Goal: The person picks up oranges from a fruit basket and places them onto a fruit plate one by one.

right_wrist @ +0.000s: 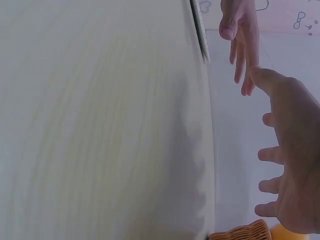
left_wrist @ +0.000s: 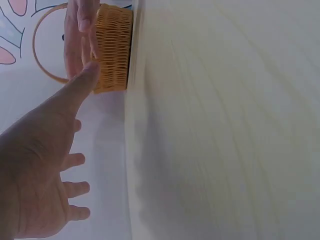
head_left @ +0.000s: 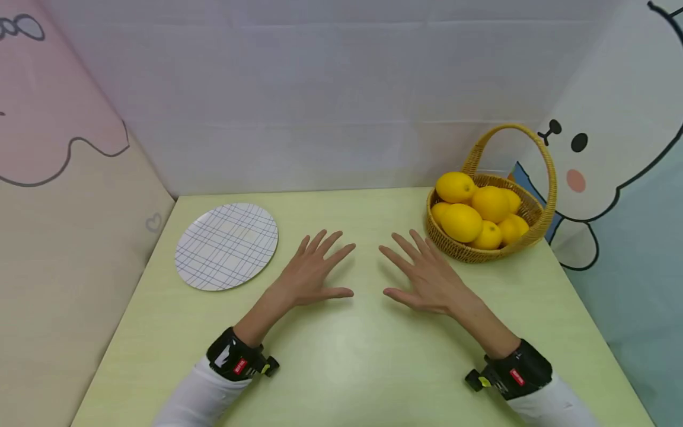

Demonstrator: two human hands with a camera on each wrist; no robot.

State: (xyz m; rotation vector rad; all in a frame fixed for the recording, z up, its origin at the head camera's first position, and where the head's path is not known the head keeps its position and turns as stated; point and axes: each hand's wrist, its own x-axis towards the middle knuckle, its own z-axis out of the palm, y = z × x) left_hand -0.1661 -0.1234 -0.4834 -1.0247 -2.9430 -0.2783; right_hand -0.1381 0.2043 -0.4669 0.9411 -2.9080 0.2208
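Both hands hover over the pale table with fingers spread and nothing held. In the head view my left hand is left of centre, nearest to a round white plate with a blue grid pattern. My right hand is on the other side, just left of and in front of a wicker basket with a tall looped handle. Several yellow lemons fill the basket. The left wrist view has the basket beyond the fingers; in the right wrist view a lemon peeks in at the bottom.
The light table spans the space between and in front of the hands. A pale fabric wall rises along its back edge, with cartoon-printed panels at both sides. Each wrist wears a black strap with a small camera.
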